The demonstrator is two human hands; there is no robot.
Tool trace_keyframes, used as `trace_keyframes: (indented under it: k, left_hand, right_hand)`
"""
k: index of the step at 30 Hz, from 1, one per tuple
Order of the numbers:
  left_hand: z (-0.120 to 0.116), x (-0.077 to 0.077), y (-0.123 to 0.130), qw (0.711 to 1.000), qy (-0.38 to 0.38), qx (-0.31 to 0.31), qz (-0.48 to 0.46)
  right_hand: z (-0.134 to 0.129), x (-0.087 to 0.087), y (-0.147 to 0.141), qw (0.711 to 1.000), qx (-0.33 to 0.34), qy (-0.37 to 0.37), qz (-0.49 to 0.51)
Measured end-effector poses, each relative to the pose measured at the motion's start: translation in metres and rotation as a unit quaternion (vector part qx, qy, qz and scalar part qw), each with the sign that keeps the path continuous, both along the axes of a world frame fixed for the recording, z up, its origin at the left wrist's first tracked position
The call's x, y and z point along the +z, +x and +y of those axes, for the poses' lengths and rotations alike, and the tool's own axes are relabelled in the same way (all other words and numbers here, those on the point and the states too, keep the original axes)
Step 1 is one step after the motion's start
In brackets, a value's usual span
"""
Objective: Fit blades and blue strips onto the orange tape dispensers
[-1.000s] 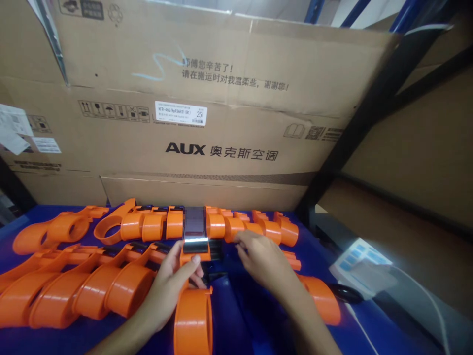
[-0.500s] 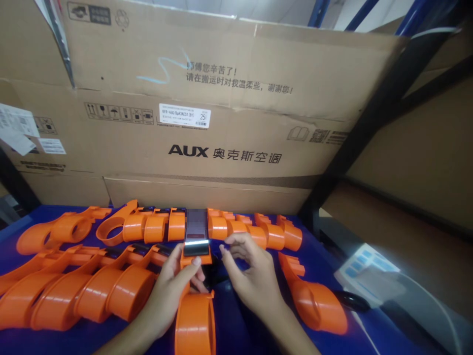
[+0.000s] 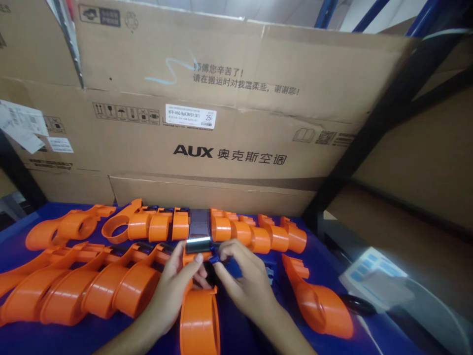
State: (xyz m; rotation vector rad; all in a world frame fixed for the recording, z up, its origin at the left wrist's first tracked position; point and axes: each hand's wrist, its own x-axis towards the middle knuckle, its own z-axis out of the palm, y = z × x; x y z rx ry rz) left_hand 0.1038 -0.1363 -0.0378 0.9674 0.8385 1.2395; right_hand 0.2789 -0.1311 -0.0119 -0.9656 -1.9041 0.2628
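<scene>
Lying in an overlapping row left of both hands, several orange tape dispensers (image 3: 135,293) are resting on the blue-covered bench (image 3: 70,340). Next, the left hand (image 3: 177,276) is gripping the held dispenser (image 3: 199,315), thumb pressing on its orange body and fingers curling around the right side. Its long axis is running away from the person, the orange ring sitting nearer the body and the serrated blade (image 3: 198,241) showing just beyond the left thumb. Right of that blade end, a small dark-blue piece (image 3: 214,258) is sitting at the right hand's (image 3: 246,276) fingertips; thumb and forefinger are apparently pinching it. Whether it is touching the dispenser, I cannot tell. Well right of both hands, a lone orange dispenser (image 3: 321,305) is lying slantwise.
</scene>
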Motion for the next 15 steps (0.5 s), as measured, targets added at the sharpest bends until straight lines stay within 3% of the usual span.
trace_keyframes:
  k: [15]
  left_hand:
    - [-0.0034,0.0022,0.0024,1.0,0.015,0.0,0.005]
  right_hand:
    - [0.0024,0.0007,0.0044,0.997,0.027,-0.02,-0.063]
